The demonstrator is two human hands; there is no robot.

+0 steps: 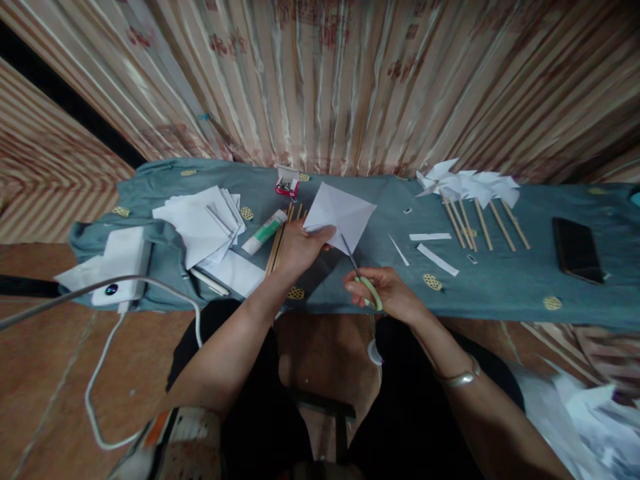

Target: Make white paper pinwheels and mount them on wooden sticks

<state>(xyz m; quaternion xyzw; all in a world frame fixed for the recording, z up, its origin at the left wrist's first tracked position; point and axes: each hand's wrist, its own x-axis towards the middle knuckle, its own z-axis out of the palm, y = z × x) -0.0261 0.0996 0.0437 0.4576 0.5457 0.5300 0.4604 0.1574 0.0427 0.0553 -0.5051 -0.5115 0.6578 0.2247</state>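
White pwr bank [125, 250] far L; paper pile [197, 220] next, then glue [265, 232] & sticks [276, 248]. L hand [300, 245] pinches sq. sheet [340, 210] above cloth [510, 280]; R hand [383, 290], apart from L, grips scissors [371, 291], blades at sheet's near corner. Strips [430, 237], pinwheels [470, 187], phone [577, 249] far R.

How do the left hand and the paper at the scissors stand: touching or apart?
Touching: the head view shows the left hand gripping the paper, thumb on top.

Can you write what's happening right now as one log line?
Left hand: holds white paper | Right hand: holds green-handled scissors, at the paper's near corner | Nearby: glue tube, paper pile
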